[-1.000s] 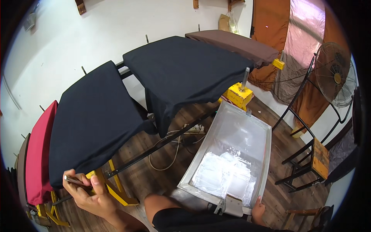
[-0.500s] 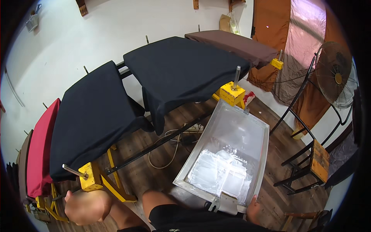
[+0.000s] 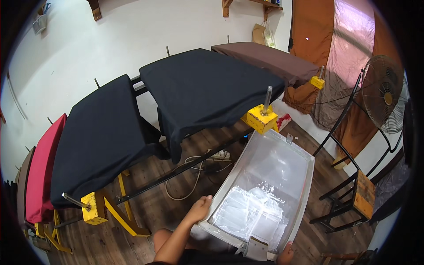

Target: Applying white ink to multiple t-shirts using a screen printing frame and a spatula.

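A screen printing frame [image 3: 308,185] with a pale metal rim and grey mesh lies tilted in front of me, right of the middle. White ink [image 3: 249,212] is smeared over the near half of its mesh. My left hand [image 3: 201,210] is closed on the frame's left rim, close to the near-left corner. At the near-right corner, my right hand [image 3: 285,254] grips the rim, its fingers partly hidden. A squeegee [image 3: 256,248] with a pale, flat body rests at the near end of the frame, between my hands.
Boards covered with black cloth [image 3: 207,88], red cloth [image 3: 44,172] and brown cloth [image 3: 269,59] stand in a row. Yellow brackets [image 3: 261,120] with upright metal pins jut from the rack. A cable [image 3: 194,187] lies on the wooden floor. A fan [image 3: 384,95] and a stool [image 3: 363,194] stand right.
My left hand has moved right, from beside the yellow bracket onto the frame's left rim. The frame has shifted slightly right and nearer; my right hand stays at its near-right corner.
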`<action>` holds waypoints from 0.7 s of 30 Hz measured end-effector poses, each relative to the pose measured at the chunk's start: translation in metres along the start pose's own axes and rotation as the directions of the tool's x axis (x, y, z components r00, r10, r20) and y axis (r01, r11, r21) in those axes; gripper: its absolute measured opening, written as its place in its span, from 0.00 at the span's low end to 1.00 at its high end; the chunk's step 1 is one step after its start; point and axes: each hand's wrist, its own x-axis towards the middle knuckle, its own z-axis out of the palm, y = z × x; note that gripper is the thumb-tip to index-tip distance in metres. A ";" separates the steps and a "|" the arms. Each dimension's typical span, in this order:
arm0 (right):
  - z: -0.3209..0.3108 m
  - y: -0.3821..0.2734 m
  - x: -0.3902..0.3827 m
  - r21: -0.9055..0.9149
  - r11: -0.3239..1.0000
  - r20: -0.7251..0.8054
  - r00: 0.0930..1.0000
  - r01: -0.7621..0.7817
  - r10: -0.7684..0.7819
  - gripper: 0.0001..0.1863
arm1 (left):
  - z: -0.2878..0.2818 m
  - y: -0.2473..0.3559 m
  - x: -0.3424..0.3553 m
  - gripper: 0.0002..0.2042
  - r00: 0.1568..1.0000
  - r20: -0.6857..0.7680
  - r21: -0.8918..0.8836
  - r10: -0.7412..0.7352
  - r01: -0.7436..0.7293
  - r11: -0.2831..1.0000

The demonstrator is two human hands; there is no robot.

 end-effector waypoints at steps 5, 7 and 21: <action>-0.002 0.000 0.012 0.491 0.560 0.440 0.745 -0.667 0.502 0.36 | 0.013 0.028 0.014 0.33 0.991 0.133 0.213 -0.009 -0.020 0.977; 0.005 -0.005 0.009 0.255 0.795 0.325 0.823 -0.550 0.466 0.40 | 0.016 0.038 0.019 0.34 0.994 0.107 0.240 0.021 -0.047 0.970; -0.006 0.014 0.083 0.094 0.926 -0.024 0.929 -0.367 0.370 0.44 | 0.076 0.089 0.067 0.34 0.978 0.158 0.212 0.133 -0.165 0.963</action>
